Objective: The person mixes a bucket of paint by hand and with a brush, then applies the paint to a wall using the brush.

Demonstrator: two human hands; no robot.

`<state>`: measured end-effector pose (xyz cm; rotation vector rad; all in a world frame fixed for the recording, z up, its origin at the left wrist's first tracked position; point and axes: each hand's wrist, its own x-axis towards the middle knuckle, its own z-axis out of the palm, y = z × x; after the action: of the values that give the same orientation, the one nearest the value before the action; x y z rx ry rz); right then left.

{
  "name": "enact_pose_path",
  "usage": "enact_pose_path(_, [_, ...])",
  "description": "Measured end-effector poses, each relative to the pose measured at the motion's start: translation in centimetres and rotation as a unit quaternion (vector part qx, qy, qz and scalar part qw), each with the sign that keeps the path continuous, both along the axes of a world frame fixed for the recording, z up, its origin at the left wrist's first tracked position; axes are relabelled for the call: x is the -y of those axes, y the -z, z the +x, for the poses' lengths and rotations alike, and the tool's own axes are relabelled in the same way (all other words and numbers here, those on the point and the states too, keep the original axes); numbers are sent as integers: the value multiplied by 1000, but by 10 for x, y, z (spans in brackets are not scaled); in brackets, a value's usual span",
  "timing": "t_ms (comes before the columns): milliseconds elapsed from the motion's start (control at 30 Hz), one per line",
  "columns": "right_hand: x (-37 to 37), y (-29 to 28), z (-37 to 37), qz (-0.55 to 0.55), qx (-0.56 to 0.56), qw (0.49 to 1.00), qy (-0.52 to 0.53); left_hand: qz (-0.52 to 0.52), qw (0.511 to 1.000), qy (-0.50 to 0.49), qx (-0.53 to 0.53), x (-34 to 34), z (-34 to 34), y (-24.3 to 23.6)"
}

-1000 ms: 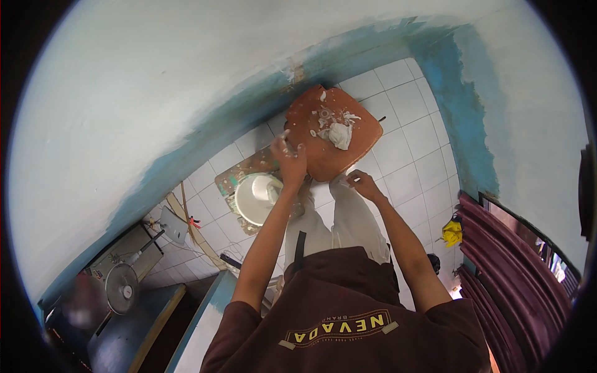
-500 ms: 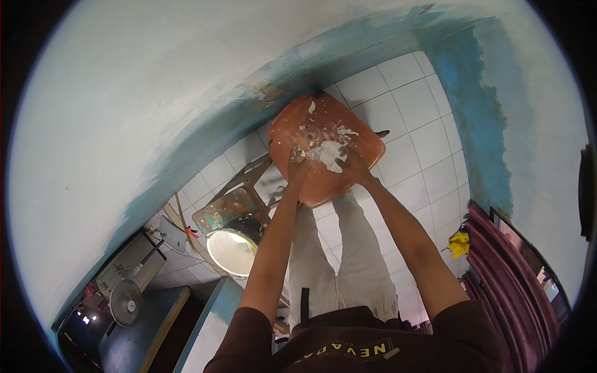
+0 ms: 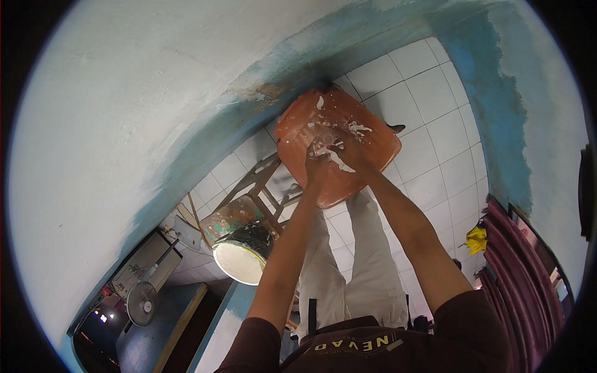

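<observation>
Over orange seat, grips white lump with fingers of left hand and right hand, risking spillage if too slack.

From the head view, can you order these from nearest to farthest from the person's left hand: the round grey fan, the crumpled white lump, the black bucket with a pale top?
1. Crumpled white lump: just right of the left hand.
2. Black bucket with a pale top: left of that hand and lower in the picture.
3. Round grey fan: farthest, at lower left.
</observation>
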<state>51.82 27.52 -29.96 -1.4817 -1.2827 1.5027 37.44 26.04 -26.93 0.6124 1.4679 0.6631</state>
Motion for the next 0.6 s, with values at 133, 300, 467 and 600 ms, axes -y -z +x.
enact_pose_path(133, [40,-54,16,66,85,991,82,109,987,55,-101,24,22,-39])
enact_pose_path(300, [93,-154,11,92,175,974,112,128,981,35,-144,72,27,-97])
enact_pose_path(467, [158,-258,1,90,168,953,235,206,967,150,11,108,6,-203])
enact_pose_path(600, [194,-355,-28,198,220,929,224,261,938,210,88,127,-32,-323])
